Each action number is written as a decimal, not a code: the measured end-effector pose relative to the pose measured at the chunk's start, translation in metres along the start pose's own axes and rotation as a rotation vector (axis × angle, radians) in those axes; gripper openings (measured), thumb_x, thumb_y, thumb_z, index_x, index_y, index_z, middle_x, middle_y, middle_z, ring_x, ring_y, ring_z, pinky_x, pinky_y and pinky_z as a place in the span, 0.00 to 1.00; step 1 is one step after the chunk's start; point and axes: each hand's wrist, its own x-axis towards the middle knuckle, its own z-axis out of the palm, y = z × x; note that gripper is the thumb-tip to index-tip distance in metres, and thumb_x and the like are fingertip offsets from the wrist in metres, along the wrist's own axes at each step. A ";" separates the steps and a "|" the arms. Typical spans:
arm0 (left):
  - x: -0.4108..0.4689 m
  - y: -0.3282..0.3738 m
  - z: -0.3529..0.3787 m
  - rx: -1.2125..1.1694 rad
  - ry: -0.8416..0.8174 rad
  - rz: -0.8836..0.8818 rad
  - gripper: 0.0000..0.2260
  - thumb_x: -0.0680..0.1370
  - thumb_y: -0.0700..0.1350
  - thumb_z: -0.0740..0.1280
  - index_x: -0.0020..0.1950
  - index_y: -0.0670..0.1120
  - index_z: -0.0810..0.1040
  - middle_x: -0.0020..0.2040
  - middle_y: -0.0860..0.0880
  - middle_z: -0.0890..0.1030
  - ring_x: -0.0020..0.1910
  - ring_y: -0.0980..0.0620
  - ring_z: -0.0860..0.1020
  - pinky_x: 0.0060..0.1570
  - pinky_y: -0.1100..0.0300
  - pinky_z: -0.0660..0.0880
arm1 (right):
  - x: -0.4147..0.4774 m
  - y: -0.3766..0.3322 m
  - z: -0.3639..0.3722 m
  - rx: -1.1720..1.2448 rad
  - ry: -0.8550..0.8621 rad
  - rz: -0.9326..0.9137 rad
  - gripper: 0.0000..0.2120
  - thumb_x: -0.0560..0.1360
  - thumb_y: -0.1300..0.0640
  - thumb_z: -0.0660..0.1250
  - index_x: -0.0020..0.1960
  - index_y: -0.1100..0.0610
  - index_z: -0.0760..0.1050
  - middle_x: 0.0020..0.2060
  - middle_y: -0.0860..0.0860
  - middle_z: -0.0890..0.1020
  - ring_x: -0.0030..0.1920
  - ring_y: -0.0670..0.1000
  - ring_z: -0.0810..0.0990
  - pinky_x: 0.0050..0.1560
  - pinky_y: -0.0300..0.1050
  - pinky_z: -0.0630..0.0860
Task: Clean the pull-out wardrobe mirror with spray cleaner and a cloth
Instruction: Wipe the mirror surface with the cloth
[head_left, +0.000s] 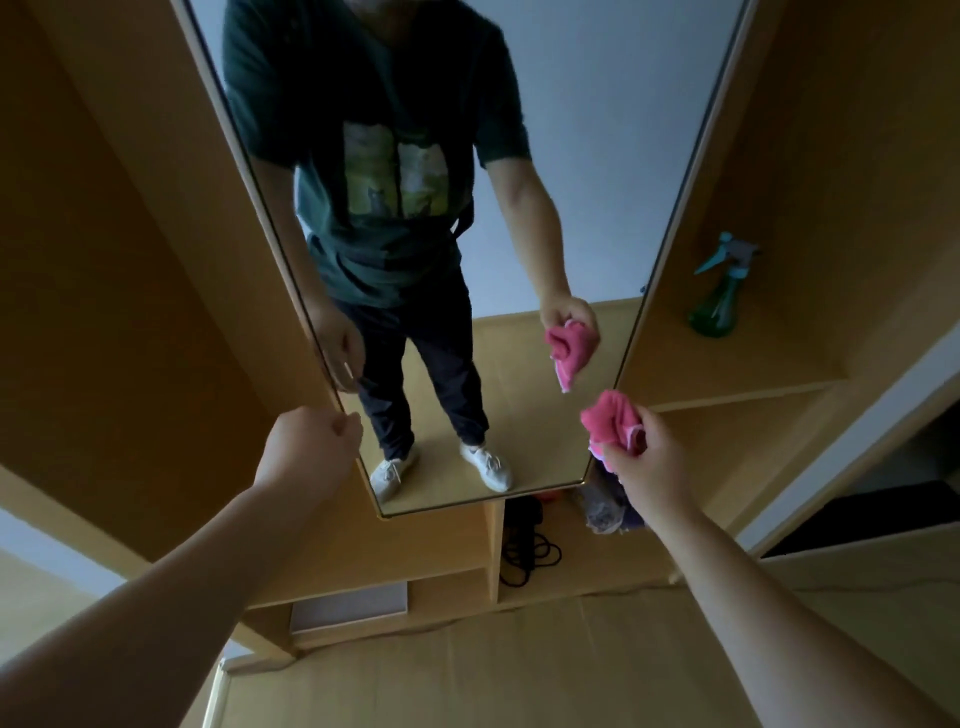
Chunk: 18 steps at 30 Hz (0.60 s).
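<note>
The tall pull-out mirror (587, 156) fills the middle of the view, framed by a thin gold edge, and reflects a person in a dark T-shirt. My left hand (311, 447) is closed on the mirror's left edge near its lower corner. My right hand (649, 457) holds a bunched pink cloth (610, 418) just off the mirror's lower right edge, apart from the glass. The cloth's reflection shows in the mirror above it. A green spray bottle (719, 296) with a teal trigger stands on a wardrobe shelf to the right, out of my hands.
Wooden wardrobe panels (130, 260) flank the mirror on both sides. Under the mirror, open compartments hold a black coiled cable (527, 551) and some bundled fabric (605, 506). A white box (348, 605) sits in a lower slot. Wooden floor lies below.
</note>
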 end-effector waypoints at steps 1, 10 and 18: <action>-0.005 0.009 -0.007 -0.012 -0.003 0.019 0.18 0.80 0.48 0.61 0.35 0.41 0.79 0.32 0.43 0.80 0.29 0.46 0.77 0.25 0.57 0.71 | -0.002 -0.022 -0.004 0.026 -0.004 -0.052 0.19 0.71 0.55 0.75 0.60 0.53 0.76 0.44 0.44 0.82 0.41 0.39 0.80 0.39 0.34 0.77; -0.042 0.124 -0.102 -0.357 -0.119 0.507 0.08 0.79 0.49 0.66 0.55 0.48 0.80 0.44 0.57 0.81 0.39 0.70 0.77 0.41 0.78 0.71 | -0.014 -0.206 -0.026 0.175 -0.162 -0.422 0.23 0.68 0.53 0.77 0.59 0.55 0.74 0.42 0.48 0.82 0.35 0.45 0.81 0.33 0.36 0.75; -0.038 0.190 -0.197 -0.527 0.067 0.654 0.05 0.76 0.47 0.70 0.50 0.48 0.78 0.36 0.51 0.80 0.29 0.58 0.73 0.30 0.67 0.71 | -0.014 -0.343 -0.047 0.278 -0.242 -0.682 0.11 0.71 0.63 0.74 0.51 0.55 0.76 0.33 0.57 0.82 0.29 0.53 0.80 0.30 0.42 0.75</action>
